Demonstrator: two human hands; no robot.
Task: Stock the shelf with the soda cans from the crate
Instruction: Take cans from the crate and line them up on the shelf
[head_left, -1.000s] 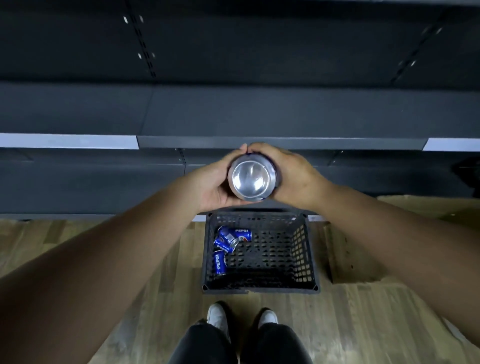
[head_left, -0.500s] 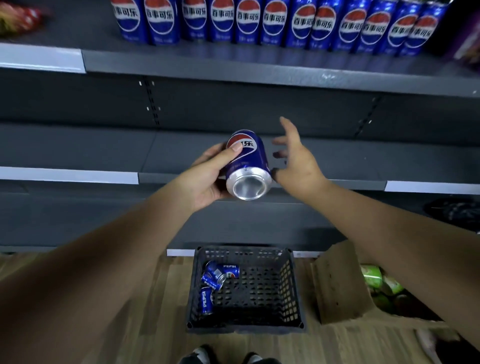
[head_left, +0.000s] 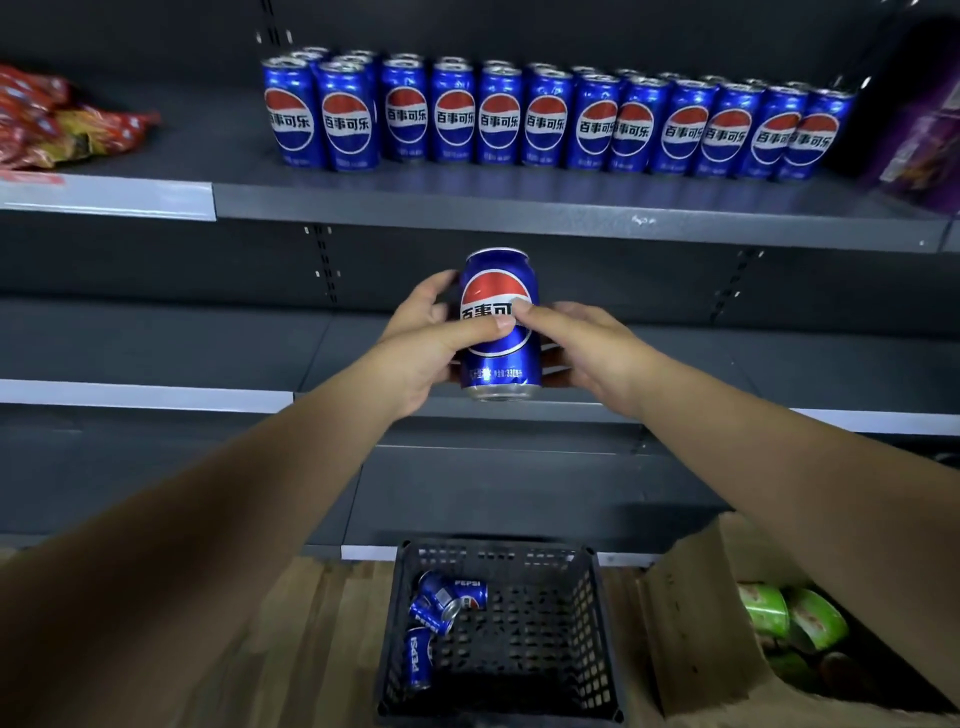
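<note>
Both hands grip one upright Pepsi can (head_left: 500, 325) — left hand (head_left: 422, 343) and right hand (head_left: 582, 345) wrapped round its sides. Above, a shelf (head_left: 519, 208) carries a row of cans (head_left: 545, 122); below, the black crate (head_left: 498, 629) holds three more.

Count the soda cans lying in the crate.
3, all lying by the left wall of the crate: back can, middle can, front can. The dark near corner might hide another.

Probably a shop; shelves (head_left: 571, 218) of cans (head_left: 498, 119)
</note>
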